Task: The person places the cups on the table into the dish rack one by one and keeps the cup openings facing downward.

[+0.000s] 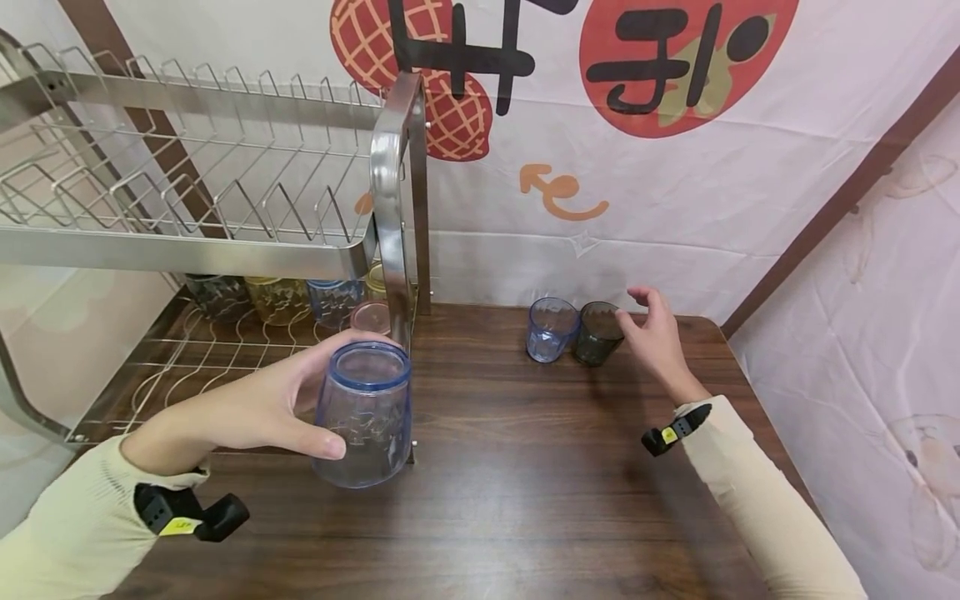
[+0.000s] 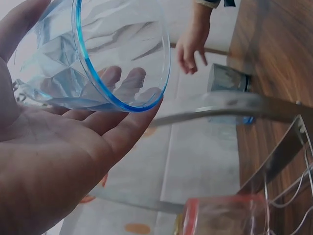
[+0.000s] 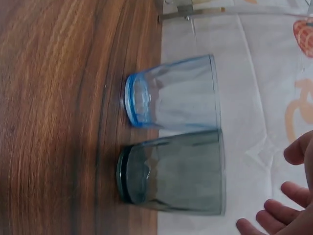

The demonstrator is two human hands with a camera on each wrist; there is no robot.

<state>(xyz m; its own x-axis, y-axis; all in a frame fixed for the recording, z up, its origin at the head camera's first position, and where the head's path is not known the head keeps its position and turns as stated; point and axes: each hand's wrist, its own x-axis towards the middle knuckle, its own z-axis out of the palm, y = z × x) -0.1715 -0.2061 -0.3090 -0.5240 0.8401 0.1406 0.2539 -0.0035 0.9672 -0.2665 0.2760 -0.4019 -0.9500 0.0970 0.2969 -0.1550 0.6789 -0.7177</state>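
Observation:
A clear blue-tinted glass [image 1: 367,433] is in my left hand [image 1: 277,408], raised in front of the rack. Thumb and fingers curve round its sides, and in the head view its narrower end with a thick blue ring faces up. At the back of the table stand a grey glass [image 1: 597,335] and a second blue glass [image 1: 551,332], upright side by side. My right hand [image 1: 654,337] is just right of the grey glass, its fingers spread and holding nothing. In the right wrist view a gap shows between the fingers [image 3: 279,213] and the grey glass [image 3: 181,174].
A metal dish rack [image 1: 300,258] stands at the left, with wire slots above. On its lower shelf are several glasses, among them a yellow one [image 1: 279,300], a blue one [image 1: 335,302] and a pinkish one [image 1: 371,318]. A printed cloth [image 1: 510,267] hangs behind the wooden table [image 1: 510,500].

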